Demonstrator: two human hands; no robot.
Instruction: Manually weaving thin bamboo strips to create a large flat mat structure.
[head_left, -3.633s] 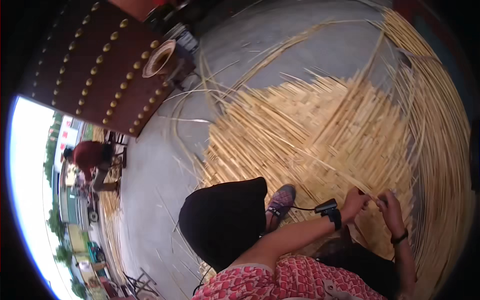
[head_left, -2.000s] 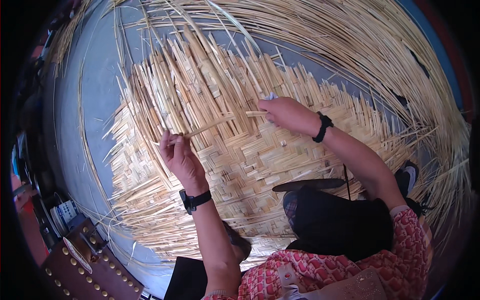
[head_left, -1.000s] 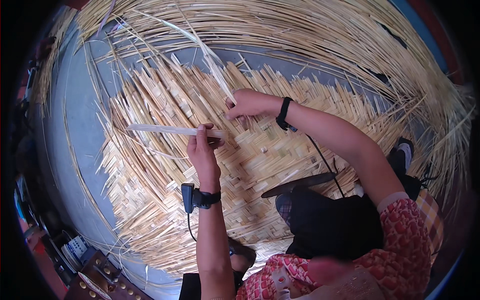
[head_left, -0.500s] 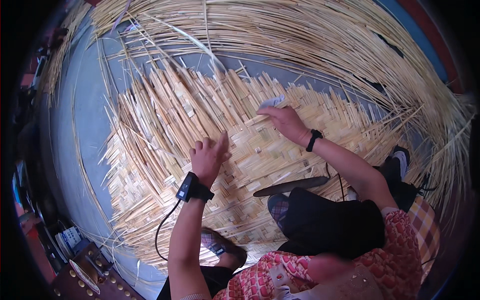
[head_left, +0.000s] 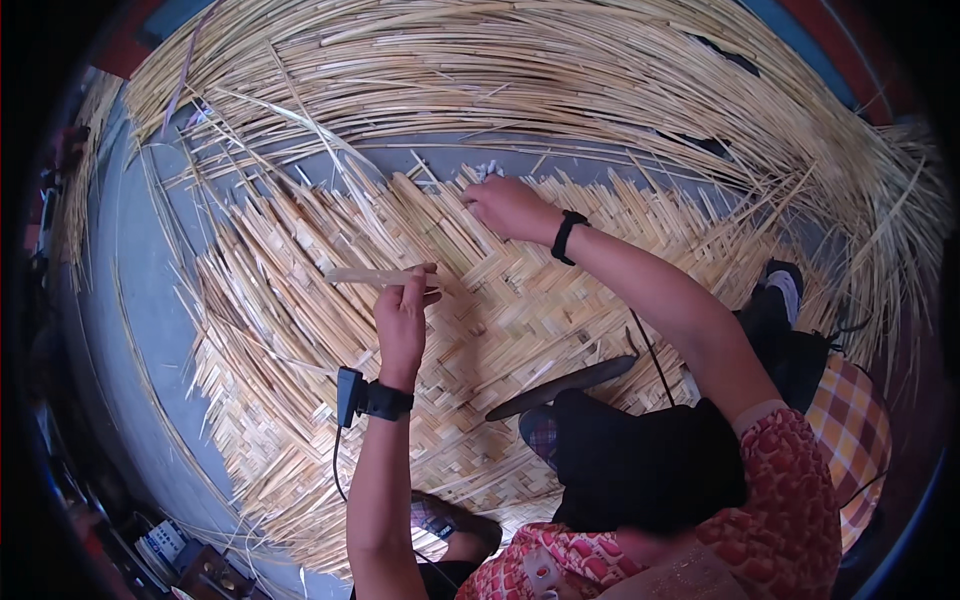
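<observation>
A half-woven reed mat (head_left: 520, 310) lies under both my hands, its herringbone weave nearest me and loose flat strips sticking out along the far and left sides. My left hand (head_left: 400, 325) pinches a pale flat reed strip (head_left: 365, 275) that points left above the loose strips. Farther out, near the mat's far edge, my right hand (head_left: 510, 210) is closed with its fingertips down among the strip ends; what they grip is hidden. A small whitish-grey piece (head_left: 488, 170) shows just beyond its knuckles. On the weave near my knee rests a dark, long, curved tool (head_left: 565, 388).
A large heap of long thin reeds (head_left: 520, 70) curves across the back and down the right. Loose reeds lie on the grey floor (head_left: 100, 330) at left. My shoes (head_left: 455, 522) are on the mat. A checked cloth (head_left: 850, 430) is at right, a dark studded box (head_left: 215, 575) lower left.
My left hand, with fingers spread before, now holds a flat strip and has risen slightly in view. The right hand has moved left and farther out to the strip ends.
</observation>
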